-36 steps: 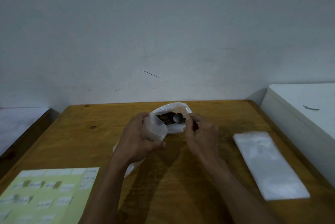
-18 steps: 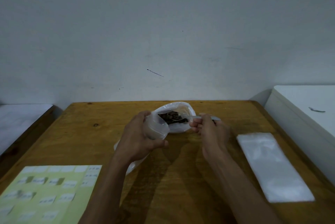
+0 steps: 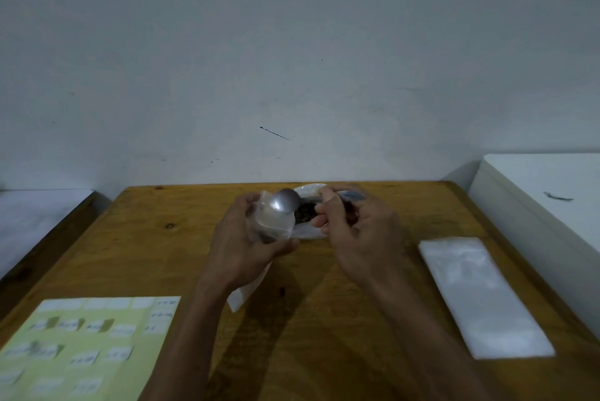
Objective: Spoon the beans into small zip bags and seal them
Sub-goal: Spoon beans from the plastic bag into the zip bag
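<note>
The person's left hand (image 3: 242,243) is curled around a small clear zip bag (image 3: 272,225), holding it upright with its mouth open toward the top; the bag's lower end trails down past the wrist to the tabletop (image 3: 156,248). A dark patch shows low inside the bag, though it is too dim to tell what it is. The right hand (image 3: 355,233) pinches the handle of a metal spoon (image 3: 284,201) between thumb and curled fingers. The spoon's bowl sits at the open mouth of the small bag, its rounded back turned up toward the viewer.

Just behind and between the two hands lies a larger white plastic bag (image 3: 308,231), open, with dark beans (image 3: 305,214) visible inside it. It rests near the far edge of the wooden tabletop, close to the pale wall.

To the right, well apart from the hands, a flat stack of empty clear bags (image 3: 483,296) lies on the wood. At the near left corner sits a pale green sheet (image 3: 87,348) carrying rows of small white labels, their writing too blurred to read. A white surface (image 3: 545,186) stands beyond the right edge.
</note>
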Tool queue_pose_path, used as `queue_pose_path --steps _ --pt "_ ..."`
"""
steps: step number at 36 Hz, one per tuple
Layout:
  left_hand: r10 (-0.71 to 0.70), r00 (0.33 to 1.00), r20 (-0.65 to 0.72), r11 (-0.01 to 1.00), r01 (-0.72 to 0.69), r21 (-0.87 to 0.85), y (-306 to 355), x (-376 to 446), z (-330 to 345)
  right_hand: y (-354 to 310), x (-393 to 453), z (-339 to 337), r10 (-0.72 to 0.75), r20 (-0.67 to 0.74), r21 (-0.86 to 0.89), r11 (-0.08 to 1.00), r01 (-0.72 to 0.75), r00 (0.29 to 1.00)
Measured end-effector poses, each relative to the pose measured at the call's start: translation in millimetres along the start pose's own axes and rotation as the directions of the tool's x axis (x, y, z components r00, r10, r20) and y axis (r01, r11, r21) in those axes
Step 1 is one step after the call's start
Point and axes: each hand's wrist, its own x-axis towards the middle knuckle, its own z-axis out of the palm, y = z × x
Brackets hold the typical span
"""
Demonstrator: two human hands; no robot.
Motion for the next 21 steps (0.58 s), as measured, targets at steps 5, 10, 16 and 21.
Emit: queue_pose_path --steps 5,10,16,21 --pt "-0.008 0.998 -0.055 1.0 0.007 -0.029 -5 0 -3 17 2 -3 0.001 -0.196 -0.068 0.998 -0.015 0.981" --pt "-0.013 0.996 -0.093 0.998 0.008 -0.054 -6 0 -5 48 -3 6 0.026 -0.027 -0.251 0.967 -0.032 0.999" --pt "-0.011 0.998 -0.056 0.999 0.009 -0.034 -5 1 -3 65 -4 25 0.242 -0.091 -0.221 0.941 -0.256 0.966" --pt "-0.001 0.998 -0.059 1.0 0.001 0.006 -6 2 -2 61 0 37 0.602 -0.135 0.154 0.797 -0.584 0.787"
